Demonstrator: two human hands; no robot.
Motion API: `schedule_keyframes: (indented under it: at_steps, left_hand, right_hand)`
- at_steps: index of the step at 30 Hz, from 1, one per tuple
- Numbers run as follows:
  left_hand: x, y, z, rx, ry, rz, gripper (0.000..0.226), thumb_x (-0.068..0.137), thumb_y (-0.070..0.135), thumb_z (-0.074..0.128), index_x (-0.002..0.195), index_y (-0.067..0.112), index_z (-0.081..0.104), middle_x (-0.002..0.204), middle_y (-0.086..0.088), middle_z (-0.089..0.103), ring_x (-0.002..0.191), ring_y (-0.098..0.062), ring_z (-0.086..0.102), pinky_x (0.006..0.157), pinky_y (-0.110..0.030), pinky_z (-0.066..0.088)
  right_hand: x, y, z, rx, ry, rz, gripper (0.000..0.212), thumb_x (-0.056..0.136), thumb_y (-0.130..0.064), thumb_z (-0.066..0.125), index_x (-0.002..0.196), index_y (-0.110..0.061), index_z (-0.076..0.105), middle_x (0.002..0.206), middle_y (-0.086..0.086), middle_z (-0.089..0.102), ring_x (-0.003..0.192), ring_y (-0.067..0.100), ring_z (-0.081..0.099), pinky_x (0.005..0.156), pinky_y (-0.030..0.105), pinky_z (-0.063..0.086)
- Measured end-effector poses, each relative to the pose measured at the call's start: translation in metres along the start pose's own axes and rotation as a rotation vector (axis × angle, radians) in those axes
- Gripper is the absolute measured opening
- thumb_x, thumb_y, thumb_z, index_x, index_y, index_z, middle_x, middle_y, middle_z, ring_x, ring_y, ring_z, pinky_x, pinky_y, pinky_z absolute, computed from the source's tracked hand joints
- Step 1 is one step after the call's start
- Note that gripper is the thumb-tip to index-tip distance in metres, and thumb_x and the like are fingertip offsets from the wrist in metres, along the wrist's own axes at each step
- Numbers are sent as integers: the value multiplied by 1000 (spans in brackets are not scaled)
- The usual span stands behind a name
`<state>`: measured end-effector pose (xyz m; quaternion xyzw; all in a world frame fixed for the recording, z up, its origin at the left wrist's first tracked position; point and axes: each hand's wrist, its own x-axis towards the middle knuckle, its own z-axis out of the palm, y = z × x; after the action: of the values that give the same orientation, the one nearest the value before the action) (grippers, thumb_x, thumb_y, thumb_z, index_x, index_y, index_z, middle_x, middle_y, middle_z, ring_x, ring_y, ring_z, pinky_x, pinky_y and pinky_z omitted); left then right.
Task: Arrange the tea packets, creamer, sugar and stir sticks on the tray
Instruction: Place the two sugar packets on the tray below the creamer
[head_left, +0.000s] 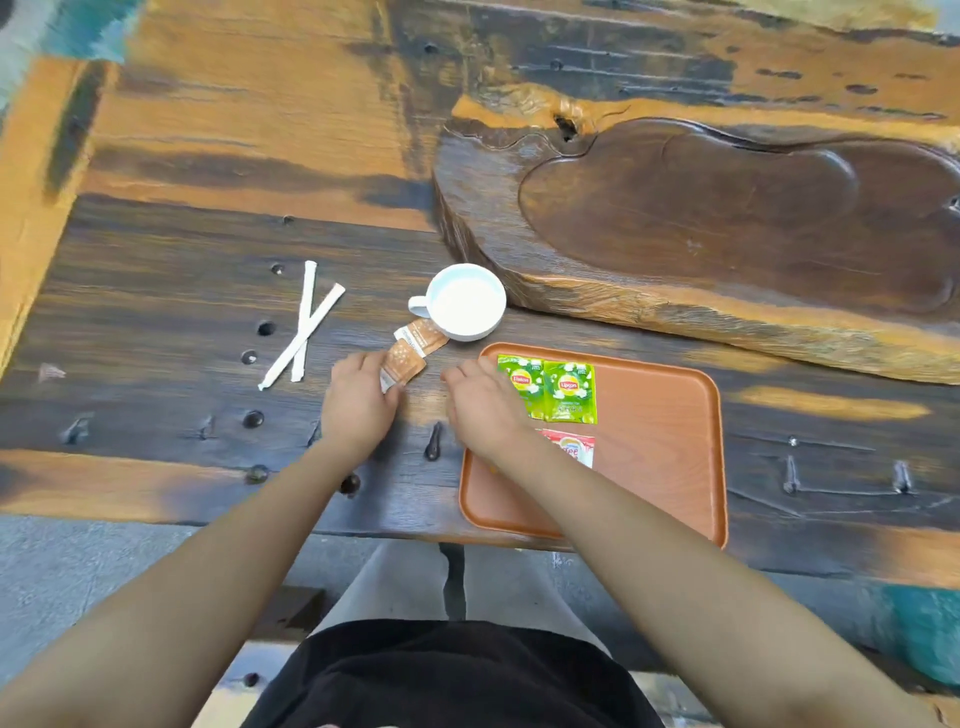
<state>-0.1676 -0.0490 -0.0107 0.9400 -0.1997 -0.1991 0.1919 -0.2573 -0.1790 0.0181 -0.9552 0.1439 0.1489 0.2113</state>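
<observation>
An orange tray lies at the table's near edge. Two green tea packets sit side by side in its far left corner. A red and white creamer packet lies just below them, partly hidden by my right wrist. My right hand rests over the tray's left rim with fingers loosely curled, holding nothing I can see. My left hand pinches the near end of a brown sugar packet on the table. A second brown sugar packet lies beside the cup. Two white wrapped stir sticks lie crossed at the left.
A white cup stands just beyond the sugar packets. A thick carved wooden slab fills the far right of the table. Dark knots and nail holes dot the dark tabletop. The table's near edge runs below my forearms.
</observation>
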Motion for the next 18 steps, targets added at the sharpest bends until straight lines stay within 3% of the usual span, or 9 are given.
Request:
schedule_keyframes:
  at_steps: [4,7,10,14,16,18]
  left_hand:
    - [21,-4,0,-61,-36,-82,49,82,21,62,127,9,48,123,-18,53,121,-35,40,100,-41,35]
    - [30,-4,1,-95,-80,-107,48,79,18,65,123,9,49,118,-18,56,115,-35,46,96,-42,39]
    - [34,-8,-5,-134,-112,-158,34,76,14,65,106,4,54,105,-21,64,101,-38,56,82,-42,44]
    - [33,-25,-18,-133,-150,-207,21,80,16,61,94,1,62,104,-22,67,98,-36,60,80,-36,45]
    - [30,-36,-28,-260,-140,-315,19,80,23,63,89,5,62,100,-20,68,96,-34,62,81,-35,48]
    - [26,-47,-37,-436,-100,-388,16,81,24,64,75,12,56,89,-15,66,83,-28,62,71,-29,51]
  right_hand:
    - [31,-19,10,-45,7,27,42,85,-4,42,127,-7,42,127,12,49,118,28,41,95,37,36]
    - [40,-25,19,-15,6,52,58,86,-4,39,142,-7,23,144,10,34,130,28,31,105,38,30]
    - [42,-27,28,5,-1,43,64,87,-2,34,146,-8,10,156,9,16,140,27,17,113,38,19]
    - [39,-32,34,14,21,43,65,85,2,34,146,-8,13,156,9,15,142,27,15,116,38,14]
    - [33,-40,38,9,26,7,61,84,2,36,143,-7,22,151,12,26,136,29,24,113,40,21]
    - [28,-50,42,2,46,-40,56,82,1,41,137,-6,34,138,14,41,124,32,37,104,42,34]
